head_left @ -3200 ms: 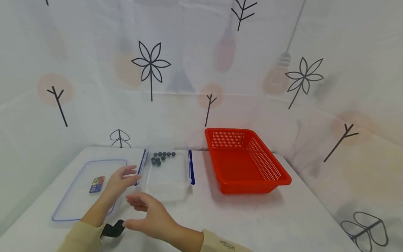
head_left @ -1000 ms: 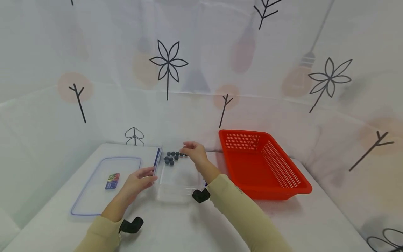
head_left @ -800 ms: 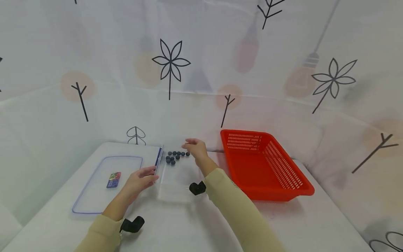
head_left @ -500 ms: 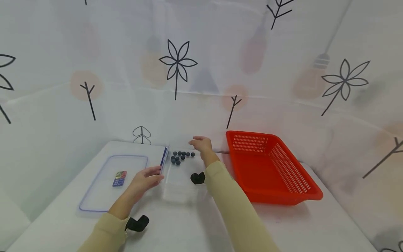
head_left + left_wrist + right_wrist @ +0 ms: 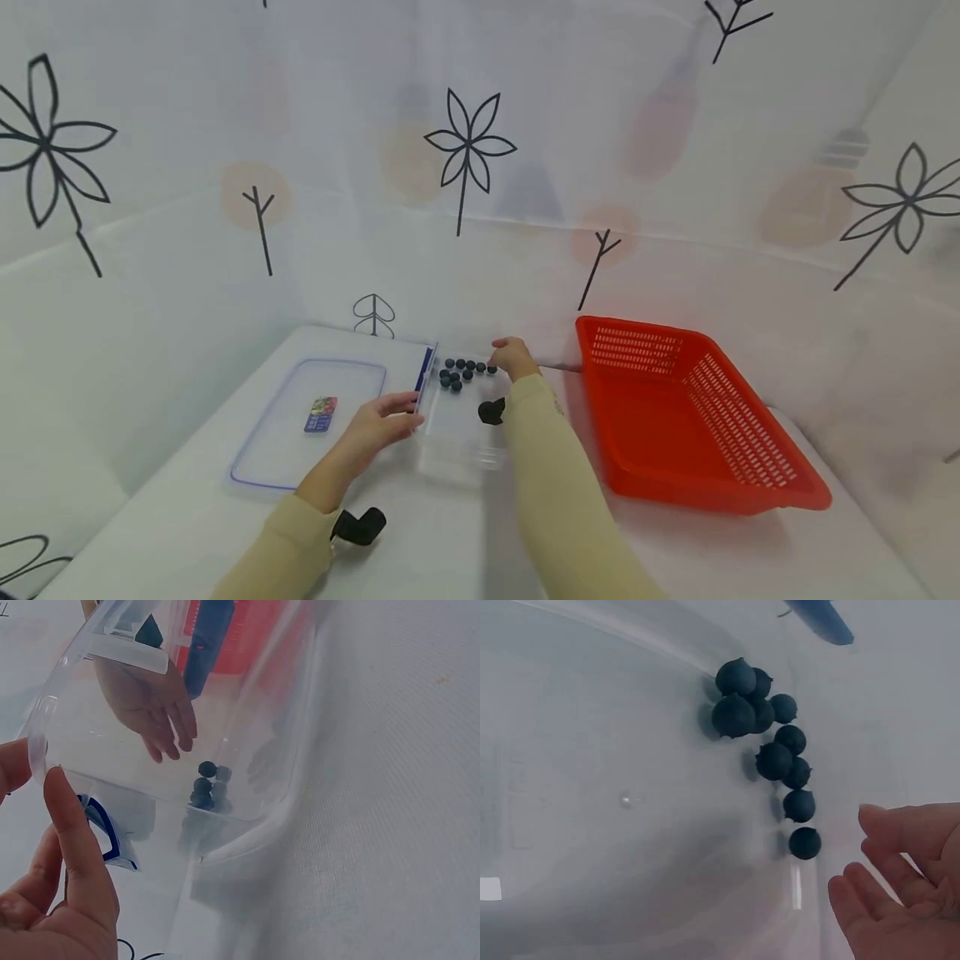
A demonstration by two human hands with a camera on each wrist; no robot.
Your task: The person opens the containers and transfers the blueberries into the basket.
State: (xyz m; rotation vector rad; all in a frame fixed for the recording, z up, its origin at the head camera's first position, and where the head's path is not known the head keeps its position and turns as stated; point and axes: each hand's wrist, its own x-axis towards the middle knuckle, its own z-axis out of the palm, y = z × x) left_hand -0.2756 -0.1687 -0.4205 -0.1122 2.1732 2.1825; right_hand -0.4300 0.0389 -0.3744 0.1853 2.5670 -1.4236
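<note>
A clear plastic box (image 5: 453,425) with blue side clips stands at the table's middle. Several blueberries (image 5: 774,762) lie inside it, clustered along the far wall. My left hand (image 5: 367,433) pinches the box's left rim; in the left wrist view, thumb and index finger (image 5: 75,832) sit on either side of the clear edge. Over the far right corner is my right hand (image 5: 516,358), its fingers loosely bent and nothing between them. In the right wrist view its fingertips (image 5: 870,817) are beside the blueberry nearest the corner.
A red perforated basket (image 5: 697,492) stands right of the box, close to the right forearm. To the left, a clear blue-edged lid (image 5: 255,446) with a colourful label (image 5: 321,414) lies on the white table (image 5: 427,558). A printed cloth (image 5: 330,108) hangs behind.
From the near side of the box, my right hand has reached to its far right corner, lowering lately toward the blueberries. My left hand has come onto the rim. The head view has swung left.
</note>
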